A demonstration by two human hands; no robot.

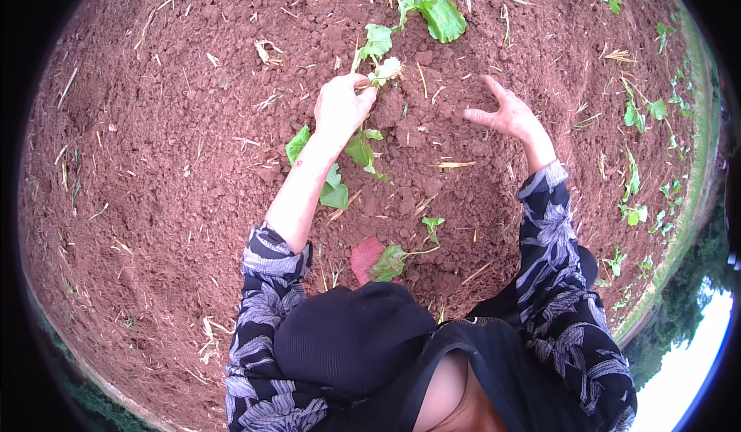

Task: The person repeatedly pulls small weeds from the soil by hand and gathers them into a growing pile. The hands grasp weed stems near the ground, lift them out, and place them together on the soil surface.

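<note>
My left hand [343,105] pinches a leafy green seedling [376,41] between thumb and fingertips, low over the reddish-brown soil [202,114]. One pale, partly withered leaf [385,71] sticks out just beyond the fingertips. My right hand [509,116] is held above the soil to the right, thumb and fingers spread, with nothing in it. More green leaves [362,151] lie below my left hand, partly hidden by the forearm. Close to my knees, a small drooping plant [391,263] lies over the tip of a red shoe [365,255].
Larger broad leaves [444,18] rest on the soil at the top. Bits of dry straw [267,53] are scattered about. Several seedlings [634,111] stand along the right side, near a grassy edge [694,143] of the field.
</note>
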